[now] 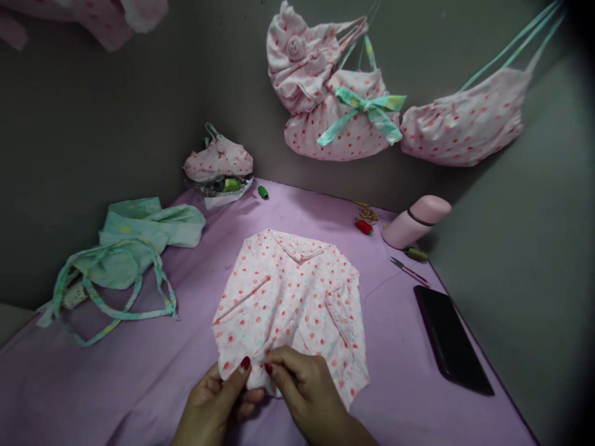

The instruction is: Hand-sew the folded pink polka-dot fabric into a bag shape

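A pale pink cloth piece [288, 297] with red dots lies flat on the table, several of its corners folded inward. My left hand [218, 396] pinches its near edge, thumb on top and fingers curled beneath. Close beside that thumb, the thumb and forefinger of my right hand [307, 384] are pressed together at the same edge. Whatever sits between the right fingertips is too small to make out. A thin loose thread [383, 284] trails over the table right of the cloth, near the thread snips [409, 271].
A lilac cloth [186, 371] covers the table. On the right are a black phone [453, 341], a pink bottle [416, 223] and red thread [364, 227]. Green fabric with straps [125, 260] lies left. Dotted bags [344, 118] hang on the wall behind.
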Demonstrator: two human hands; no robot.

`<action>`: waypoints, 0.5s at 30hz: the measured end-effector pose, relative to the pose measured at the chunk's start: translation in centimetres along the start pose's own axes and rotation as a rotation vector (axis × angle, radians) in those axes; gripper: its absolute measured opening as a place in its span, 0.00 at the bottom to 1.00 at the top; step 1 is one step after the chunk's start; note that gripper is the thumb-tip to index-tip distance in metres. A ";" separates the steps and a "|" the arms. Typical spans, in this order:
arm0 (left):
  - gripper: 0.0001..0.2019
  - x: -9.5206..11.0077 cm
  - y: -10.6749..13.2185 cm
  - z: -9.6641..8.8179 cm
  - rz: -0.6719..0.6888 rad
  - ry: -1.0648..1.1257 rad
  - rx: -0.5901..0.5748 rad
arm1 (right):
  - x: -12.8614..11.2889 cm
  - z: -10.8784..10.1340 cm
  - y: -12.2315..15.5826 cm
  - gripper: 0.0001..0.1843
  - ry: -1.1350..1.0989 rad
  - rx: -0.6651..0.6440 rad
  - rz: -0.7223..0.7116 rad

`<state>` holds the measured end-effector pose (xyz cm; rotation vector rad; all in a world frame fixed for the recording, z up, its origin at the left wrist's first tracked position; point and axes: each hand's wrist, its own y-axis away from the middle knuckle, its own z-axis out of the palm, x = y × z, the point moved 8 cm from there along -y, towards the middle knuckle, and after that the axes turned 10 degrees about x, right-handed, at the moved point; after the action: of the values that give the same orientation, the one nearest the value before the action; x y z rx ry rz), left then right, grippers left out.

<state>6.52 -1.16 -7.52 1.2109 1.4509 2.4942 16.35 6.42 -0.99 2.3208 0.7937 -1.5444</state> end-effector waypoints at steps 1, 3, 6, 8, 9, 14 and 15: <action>0.21 0.0 0.0 0.0 -0.002 0.012 0.002 | 0.0 0.1 0.0 0.12 -0.008 -0.009 0.004; 0.20 0.0 -0.1 0.0 -0.004 0.023 0.005 | 0.0 0.2 0.0 0.14 -0.016 -0.016 0.008; 0.19 0.1 0.0 0.1 0.002 0.009 0.004 | 0.0 0.3 0.1 0.15 -0.005 -0.020 0.012; 0.19 0.2 0.0 0.1 0.008 0.010 0.005 | 0.1 0.4 0.3 0.15 0.006 -0.025 0.015; 0.19 0.1 0.0 0.0 0.009 0.011 0.013 | 0.1 0.4 0.3 0.15 0.013 -0.031 0.016; 0.21 -0.1 -0.2 -0.3 0.001 -0.016 0.027 | 0.2 0.6 0.3 0.15 0.044 -0.055 0.006; 0.21 -0.1 -0.2 -0.3 0.006 -0.022 0.024 | 0.2 0.6 0.3 0.15 0.047 -0.056 0.001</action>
<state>6.35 -1.25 -7.82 1.2444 1.4785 2.4669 16.12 5.96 -1.41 2.3248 0.8359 -1.4531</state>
